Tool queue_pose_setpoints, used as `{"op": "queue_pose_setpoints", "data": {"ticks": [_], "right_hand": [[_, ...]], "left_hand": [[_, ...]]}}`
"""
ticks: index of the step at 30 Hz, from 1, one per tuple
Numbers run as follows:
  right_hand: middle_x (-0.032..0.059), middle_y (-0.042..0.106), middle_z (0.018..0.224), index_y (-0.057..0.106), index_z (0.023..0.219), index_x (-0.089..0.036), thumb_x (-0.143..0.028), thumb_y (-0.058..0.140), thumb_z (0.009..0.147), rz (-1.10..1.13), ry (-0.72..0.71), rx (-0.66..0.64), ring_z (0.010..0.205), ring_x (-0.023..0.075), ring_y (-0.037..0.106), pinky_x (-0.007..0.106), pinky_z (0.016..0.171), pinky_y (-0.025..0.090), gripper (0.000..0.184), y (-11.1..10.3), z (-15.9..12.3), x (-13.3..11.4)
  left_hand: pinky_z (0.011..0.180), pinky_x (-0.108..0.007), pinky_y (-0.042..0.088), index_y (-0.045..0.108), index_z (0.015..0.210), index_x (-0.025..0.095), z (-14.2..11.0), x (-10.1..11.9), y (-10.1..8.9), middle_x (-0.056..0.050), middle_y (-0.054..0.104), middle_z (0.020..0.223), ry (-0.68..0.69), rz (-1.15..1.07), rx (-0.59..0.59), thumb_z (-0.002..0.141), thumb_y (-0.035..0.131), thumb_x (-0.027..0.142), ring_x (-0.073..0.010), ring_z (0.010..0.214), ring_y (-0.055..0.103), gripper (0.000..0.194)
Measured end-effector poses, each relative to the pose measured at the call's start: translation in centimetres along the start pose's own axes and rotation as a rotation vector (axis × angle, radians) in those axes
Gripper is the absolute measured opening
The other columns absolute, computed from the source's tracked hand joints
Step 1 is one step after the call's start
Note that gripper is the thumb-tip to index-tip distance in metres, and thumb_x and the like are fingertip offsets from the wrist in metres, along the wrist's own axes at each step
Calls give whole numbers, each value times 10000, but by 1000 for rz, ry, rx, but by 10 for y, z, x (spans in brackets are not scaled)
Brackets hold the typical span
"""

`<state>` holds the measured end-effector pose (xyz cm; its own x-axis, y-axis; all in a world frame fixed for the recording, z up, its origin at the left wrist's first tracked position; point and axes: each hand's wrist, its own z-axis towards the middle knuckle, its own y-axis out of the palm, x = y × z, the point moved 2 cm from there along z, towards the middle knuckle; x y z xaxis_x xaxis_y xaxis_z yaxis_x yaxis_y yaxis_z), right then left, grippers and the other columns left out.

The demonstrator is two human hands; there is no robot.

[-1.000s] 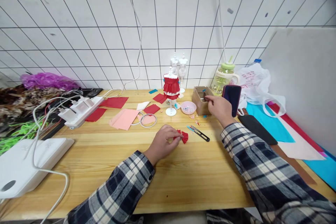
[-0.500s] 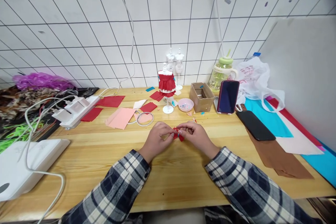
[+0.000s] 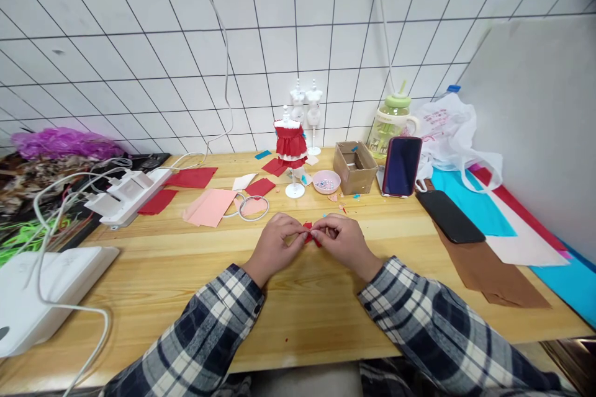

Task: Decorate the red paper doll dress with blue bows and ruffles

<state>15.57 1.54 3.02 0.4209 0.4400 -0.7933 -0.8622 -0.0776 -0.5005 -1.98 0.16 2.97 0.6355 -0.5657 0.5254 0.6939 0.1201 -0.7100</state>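
"Red cloth (image 3: 308, 225), a small piece: where is it?"

"Between the person's hands, over the wooden table (image 3: 298, 316), nearer the person than the pink bowl (image 3: 326, 191)."

"And the grip?"

"The left hand (image 3: 274, 248) pinches one side between thumb and fingers; the right hand (image 3: 345, 242) pinches the other."
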Motion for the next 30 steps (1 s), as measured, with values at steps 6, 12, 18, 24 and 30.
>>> {"op": "queue_pose_setpoints", "data": {"ticks": [6,12,18,24,30], "right_hand": [[65,709,794,706,860,-154,-368,627,776,393,218,-47,695,168,629,290,624,504,243,-2,7,21],[87,615,1244,276,1475,-250,-111,555,751,-3,-10,-150,1105,222,543,414,939,431,789,-4,5,26],[77,613,1178,196,1502,-271,24,468,715,-328,-219,-309,1108,223,501,421,984,344,884,-4,1,19],[18,672,914,230,1488,-263,-59,550,772,-280,-145,-285,946,196,557,411,958,350,810,-4,4,23],[-8,643,842,224,1456,-223,-118,529,784,145,97,-151,656,114,545,260,680,443,745,2,8,35]], "left_hand": [[834,-386,451,647,1171,229,-1,-19,2,-47,698,897,-140,46,-4,844,609,309,-209,880,600,339],[854,-393,446,684,1061,221,2,-23,-7,-47,695,895,-176,51,14,827,602,276,-218,896,600,254],[970,-411,420,629,1175,235,1,-11,-3,-67,658,1118,60,30,-195,688,569,70,-237,1055,565,517],[879,-386,467,664,1114,233,-1,-22,7,-74,704,987,-21,28,-208,788,635,242,-230,939,619,327],[967,-387,433,612,1216,225,-3,-21,1,-93,653,1183,-147,-132,-199,702,741,439,-253,1096,580,571]]}}
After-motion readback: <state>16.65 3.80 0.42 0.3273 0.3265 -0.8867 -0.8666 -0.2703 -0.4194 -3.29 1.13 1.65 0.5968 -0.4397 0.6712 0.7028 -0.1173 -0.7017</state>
